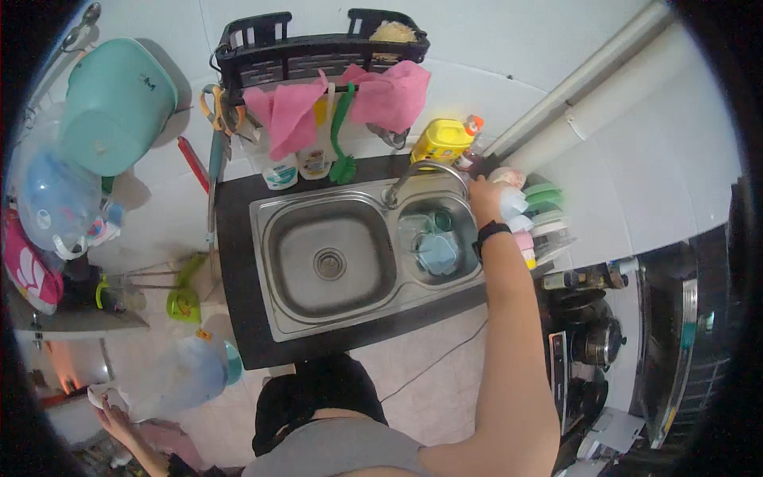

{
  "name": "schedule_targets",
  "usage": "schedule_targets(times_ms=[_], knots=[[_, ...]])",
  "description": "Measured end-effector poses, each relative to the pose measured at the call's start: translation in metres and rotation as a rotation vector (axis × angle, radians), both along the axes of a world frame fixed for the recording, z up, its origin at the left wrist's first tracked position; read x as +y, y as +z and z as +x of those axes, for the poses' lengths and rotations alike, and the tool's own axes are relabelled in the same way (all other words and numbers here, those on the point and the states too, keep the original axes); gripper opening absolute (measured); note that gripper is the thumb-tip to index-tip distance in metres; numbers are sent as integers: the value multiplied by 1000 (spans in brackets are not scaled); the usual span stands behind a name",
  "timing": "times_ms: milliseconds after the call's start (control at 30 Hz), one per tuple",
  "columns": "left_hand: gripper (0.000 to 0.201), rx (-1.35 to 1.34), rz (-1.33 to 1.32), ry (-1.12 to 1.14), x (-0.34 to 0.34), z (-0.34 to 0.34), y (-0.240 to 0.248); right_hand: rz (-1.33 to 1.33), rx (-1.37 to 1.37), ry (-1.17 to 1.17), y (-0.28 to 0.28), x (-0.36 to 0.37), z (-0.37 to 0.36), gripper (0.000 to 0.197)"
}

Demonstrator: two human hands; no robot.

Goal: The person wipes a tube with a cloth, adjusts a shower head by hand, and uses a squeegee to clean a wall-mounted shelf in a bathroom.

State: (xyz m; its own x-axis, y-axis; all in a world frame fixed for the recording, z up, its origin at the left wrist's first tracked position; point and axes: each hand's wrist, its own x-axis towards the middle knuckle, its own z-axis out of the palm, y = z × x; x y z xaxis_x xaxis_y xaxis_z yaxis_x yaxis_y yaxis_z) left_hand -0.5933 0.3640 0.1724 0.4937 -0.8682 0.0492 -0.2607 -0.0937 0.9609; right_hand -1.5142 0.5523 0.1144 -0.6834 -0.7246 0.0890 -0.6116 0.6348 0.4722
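My right arm reaches up past the small basin. My right hand (pixel 484 200) is at the counter's right end, between the curved tap spout (pixel 433 165) and a stack of bowls (pixel 513 203). Its fingertips are hidden, so I cannot see whether it grips a bowl. In the small basin (pixel 404 269) lie a pale blue dish (pixel 436 253) and a green glass (pixel 442 221). The large basin (pixel 296 238) is bare steel. Far off at the lower left, my left hand (pixel 118 423) has its fingers on a small white item (pixel 103 394), whose kind is unclear.
A yellow detergent bottle (pixel 442 141) stands behind the tap. Pink cloths (pixel 391 95) and a green brush (pixel 342 139) hang from a black wall rack (pixel 318 57). Green and white dishes (pixel 544 197) crowd the right corner. Pots (pixel 598 342) stand farther right; a teal bin (pixel 119 107) hangs left.
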Motion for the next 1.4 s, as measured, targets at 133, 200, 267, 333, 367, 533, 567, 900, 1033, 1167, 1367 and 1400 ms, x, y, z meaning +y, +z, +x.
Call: schedule_targets(times_ms=[133, 200, 267, 333, 367, 533, 567, 900, 1033, 1167, 1367, 1400], knots=[[43, -7, 55, 82, 3, 1, -5, 222, -130, 77, -9, 12, -8, 16], [43, 108, 13, 33, 4, 33, -31, 195, -130, 111, -9, 9, 4, 19], [43, 121, 28, 27, 7, 8, -31, 318, -579, -15, 7, 1, 31, 28], [43, 108, 69, -9, 13, -8, -33, 352, -796, 57, 15, -4, 45, 35], [41, 32, 16, -43, 19, -15, -34, 379, -1018, 126, 18, -10, 54, 43], [42, 131, 17, 0, 37, -33, -36, 345, -1251, 156, 30, -58, 113, 38], [44, 119, 42, 50, 41, -32, -34, 293, -1315, 118, 29, -67, 121, 36], [41, 92, -53, 118, 58, -59, -22, 63, -1158, 294, -30, -69, 109, 44], [44, 103, 1, 58, 75, -49, -20, -129, -1480, 330, -68, -69, 76, 36], [39, 83, 40, 220, 80, -95, 14, -101, -1306, 393, -94, -113, 64, 39], [38, 8, -12, 314, 96, -101, 31, 39, -1519, 320, -113, -154, 57, 45], [37, 11, 34, 223, 107, -67, 25, 135, -1315, 324, -115, -159, 59, 47]])
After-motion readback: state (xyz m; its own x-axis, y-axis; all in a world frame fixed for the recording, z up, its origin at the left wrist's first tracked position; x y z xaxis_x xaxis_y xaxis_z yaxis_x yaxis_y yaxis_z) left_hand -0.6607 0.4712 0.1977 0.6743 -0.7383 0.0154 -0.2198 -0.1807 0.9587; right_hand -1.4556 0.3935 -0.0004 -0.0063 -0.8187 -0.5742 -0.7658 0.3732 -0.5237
